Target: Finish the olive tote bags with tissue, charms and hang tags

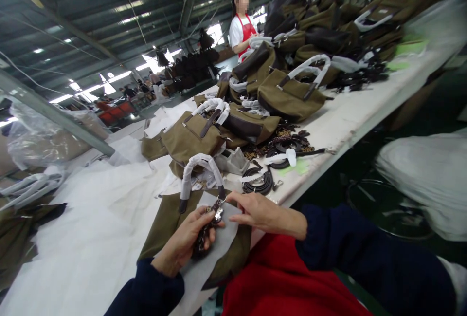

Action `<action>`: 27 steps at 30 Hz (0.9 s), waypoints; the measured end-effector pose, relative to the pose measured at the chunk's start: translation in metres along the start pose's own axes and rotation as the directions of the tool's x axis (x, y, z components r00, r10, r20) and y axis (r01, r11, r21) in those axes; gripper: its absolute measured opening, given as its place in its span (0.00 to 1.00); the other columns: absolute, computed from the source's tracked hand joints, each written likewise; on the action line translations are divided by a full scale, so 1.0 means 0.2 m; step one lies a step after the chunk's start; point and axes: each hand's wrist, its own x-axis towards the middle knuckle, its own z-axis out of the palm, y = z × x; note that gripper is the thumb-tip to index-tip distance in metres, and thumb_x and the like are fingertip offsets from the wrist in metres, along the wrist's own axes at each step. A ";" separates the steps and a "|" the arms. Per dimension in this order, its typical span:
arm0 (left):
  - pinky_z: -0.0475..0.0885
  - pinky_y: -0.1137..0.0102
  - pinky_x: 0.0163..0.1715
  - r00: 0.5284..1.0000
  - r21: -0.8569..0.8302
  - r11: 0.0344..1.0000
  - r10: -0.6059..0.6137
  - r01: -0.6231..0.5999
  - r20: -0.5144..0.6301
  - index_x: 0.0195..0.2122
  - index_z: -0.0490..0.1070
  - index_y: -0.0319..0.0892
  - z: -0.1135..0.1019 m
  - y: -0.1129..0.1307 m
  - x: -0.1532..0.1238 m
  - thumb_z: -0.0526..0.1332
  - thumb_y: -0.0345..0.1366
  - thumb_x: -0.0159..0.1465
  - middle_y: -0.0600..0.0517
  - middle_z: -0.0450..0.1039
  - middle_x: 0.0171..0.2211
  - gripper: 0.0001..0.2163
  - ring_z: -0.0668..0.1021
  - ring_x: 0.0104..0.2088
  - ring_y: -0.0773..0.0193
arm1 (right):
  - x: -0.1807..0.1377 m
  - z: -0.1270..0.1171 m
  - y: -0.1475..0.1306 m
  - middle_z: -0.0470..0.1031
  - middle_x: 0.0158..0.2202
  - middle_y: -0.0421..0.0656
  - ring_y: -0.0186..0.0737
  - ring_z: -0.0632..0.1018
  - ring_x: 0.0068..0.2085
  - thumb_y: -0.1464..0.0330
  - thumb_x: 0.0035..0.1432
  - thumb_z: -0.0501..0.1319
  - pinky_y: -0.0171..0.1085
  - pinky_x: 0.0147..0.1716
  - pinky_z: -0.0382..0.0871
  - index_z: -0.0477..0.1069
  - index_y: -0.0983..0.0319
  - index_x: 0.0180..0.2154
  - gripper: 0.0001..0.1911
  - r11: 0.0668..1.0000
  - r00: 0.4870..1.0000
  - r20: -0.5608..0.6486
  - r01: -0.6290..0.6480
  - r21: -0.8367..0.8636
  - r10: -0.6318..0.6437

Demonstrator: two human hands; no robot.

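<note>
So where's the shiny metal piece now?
Head view, low, just left of centre: the shiny metal piece is in the left hand, over the olive bag.

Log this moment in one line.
Left hand: grips dark strap bundle with metal clasp | Right hand: open beside metal ring | Below: white sheet on olive bag

Factory workshop: piled handbags (292, 102), long worktable (323, 131).

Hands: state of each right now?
Left hand: closed, holding the dark piece.
Right hand: at the metal ring; whether it grips cannot be told.
</note>
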 end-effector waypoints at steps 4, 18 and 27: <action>0.60 0.82 0.11 1.000 -0.010 1.000 -0.012 0.012 0.003 0.39 0.65 0.40 -0.01 0.06 -0.03 0.63 0.42 0.64 0.48 0.78 0.34 0.11 0.69 0.15 0.77 | 0.08 0.00 -0.02 0.74 0.32 0.40 0.36 0.74 0.34 0.77 0.59 0.58 0.32 0.36 0.63 0.69 0.61 0.47 0.15 0.995 0.999 -0.036 -0.035 -0.093 0.032; 0.75 0.76 0.16 0.999 -0.147 0.989 0.004 -0.012 -0.050 0.43 0.66 0.39 0.05 -0.14 0.00 0.64 0.43 0.64 0.46 0.77 0.37 0.14 0.77 0.25 0.69 | 0.14 0.03 0.03 0.74 0.38 0.45 0.42 0.74 0.40 0.72 0.61 0.61 0.37 0.39 0.66 0.70 0.63 0.40 0.04 0.914 0.999 -0.035 0.022 -0.406 -0.039; 0.77 0.74 0.24 0.991 -0.086 0.994 -0.063 0.074 0.120 0.49 0.63 0.39 -0.08 -0.12 -0.06 0.62 0.41 0.66 0.45 0.76 0.37 0.16 0.80 0.29 0.66 | 0.11 0.13 0.03 0.77 0.36 0.52 0.51 0.78 0.39 0.54 0.62 0.62 0.42 0.38 0.70 0.71 0.66 0.41 0.20 0.805 0.992 0.015 -0.095 -0.586 0.128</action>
